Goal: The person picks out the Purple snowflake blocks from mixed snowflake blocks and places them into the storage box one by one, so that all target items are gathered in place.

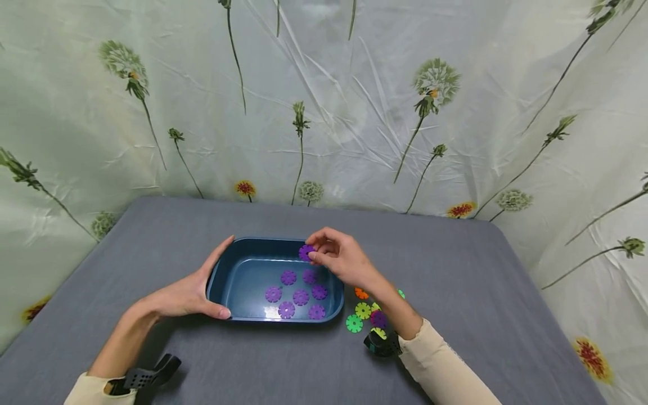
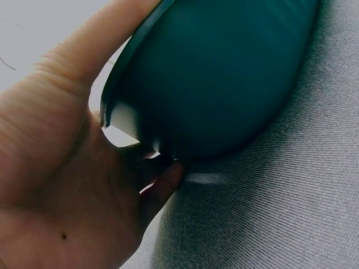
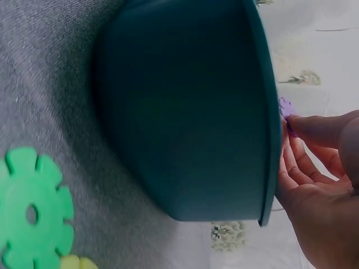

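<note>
A deep blue rectangular tray (image 1: 248, 274) stands on the cloth with several purple notched discs (image 1: 301, 297) lying flat on its floor. My left hand (image 1: 184, 292) holds the tray's left end, thumb on the near rim and fingers stretched toward the far corner. In the left wrist view, fingers (image 2: 164, 190) bend around the tray's outer wall (image 2: 224, 84). Over the far right part of the tray, my right hand (image 1: 341, 259) pinches one purple notched disc (image 1: 305, 252) between thumb and fingers. That disc (image 3: 286, 107) shows just past the rim in the right wrist view.
Right of the tray, partly under my right forearm, lie loose discs: orange (image 1: 361, 293), yellow (image 1: 363, 310), green (image 1: 354, 323) and dark purple (image 1: 378, 319). A grey cloth (image 1: 263, 365) covers the table. A curtain with dandelion prints (image 1: 324, 112) hangs behind it.
</note>
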Demonstrator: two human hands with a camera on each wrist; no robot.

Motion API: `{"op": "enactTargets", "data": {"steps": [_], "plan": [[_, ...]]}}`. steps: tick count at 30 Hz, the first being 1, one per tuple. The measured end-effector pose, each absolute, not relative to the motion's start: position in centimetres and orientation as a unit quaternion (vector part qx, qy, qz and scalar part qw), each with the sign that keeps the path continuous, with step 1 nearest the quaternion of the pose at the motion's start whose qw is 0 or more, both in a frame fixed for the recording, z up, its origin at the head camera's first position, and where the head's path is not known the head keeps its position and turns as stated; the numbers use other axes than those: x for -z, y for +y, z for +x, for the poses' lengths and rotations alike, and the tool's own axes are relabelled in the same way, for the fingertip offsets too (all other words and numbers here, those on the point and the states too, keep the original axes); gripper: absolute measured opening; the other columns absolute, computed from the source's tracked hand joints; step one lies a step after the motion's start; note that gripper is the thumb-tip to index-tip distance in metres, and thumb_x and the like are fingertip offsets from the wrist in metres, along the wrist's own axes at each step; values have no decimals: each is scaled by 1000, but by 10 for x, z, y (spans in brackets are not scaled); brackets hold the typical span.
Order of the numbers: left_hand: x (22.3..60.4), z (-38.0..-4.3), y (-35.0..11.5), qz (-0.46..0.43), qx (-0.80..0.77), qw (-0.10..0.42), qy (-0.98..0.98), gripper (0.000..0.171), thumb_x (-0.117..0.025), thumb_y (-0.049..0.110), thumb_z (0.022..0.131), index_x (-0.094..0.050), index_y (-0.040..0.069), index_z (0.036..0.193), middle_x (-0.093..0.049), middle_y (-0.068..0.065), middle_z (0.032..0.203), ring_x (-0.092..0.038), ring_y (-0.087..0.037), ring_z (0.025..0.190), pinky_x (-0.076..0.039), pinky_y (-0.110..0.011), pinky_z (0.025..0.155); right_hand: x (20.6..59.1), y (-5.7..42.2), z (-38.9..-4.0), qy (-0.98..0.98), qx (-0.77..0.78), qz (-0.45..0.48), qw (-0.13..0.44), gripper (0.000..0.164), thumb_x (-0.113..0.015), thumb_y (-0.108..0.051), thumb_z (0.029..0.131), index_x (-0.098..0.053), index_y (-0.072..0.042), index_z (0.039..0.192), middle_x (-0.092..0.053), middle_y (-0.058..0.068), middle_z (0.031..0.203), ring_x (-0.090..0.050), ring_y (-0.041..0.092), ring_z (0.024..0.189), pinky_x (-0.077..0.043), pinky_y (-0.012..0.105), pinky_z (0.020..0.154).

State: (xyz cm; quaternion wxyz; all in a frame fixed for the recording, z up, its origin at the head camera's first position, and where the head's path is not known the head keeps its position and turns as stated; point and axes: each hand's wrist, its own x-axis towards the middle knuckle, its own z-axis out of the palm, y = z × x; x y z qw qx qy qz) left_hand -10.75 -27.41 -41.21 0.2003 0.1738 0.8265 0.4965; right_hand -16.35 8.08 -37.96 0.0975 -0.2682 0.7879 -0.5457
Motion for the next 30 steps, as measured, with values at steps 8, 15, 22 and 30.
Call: {"op": "enactTargets", "data": {"steps": [8,15,22,30], "plan": [[414,-108,-274,179,-486,188,835,134,-89,19,77,10,41,165,-12,-29,167,-35,-53,139,-48,-56,97,382,66,-163,793,532,-276,108,19,-68,0,98,-68,-1,117,-72,19,106,-67,10,80,-61,47,77],[414,-109,-273,178,-491,193,831,134,-89,20,78,10,41,165,-11,-29,167,-35,-53,139,-49,-57,97,387,55,-162,793,529,-280,113,19,-70,-1,97,-69,-1,116,-72,18,105,-67,8,79,-62,32,73],[412,-108,-277,192,-492,188,828,132,-88,18,79,10,40,166,-12,-28,166,-36,-51,137,-51,-43,94,388,46,-161,791,529,-280,128,19,-68,0,98,-68,-1,117,-71,19,109,-66,9,79,-63,42,78],[414,-108,-274,196,-492,184,828,132,-88,18,78,9,38,166,-13,-28,166,-35,-51,138,-51,-39,95,390,40,-162,792,526,-276,140,18,-68,-1,98,-69,-3,117,-70,17,104,-70,14,79,-63,36,75]]}}
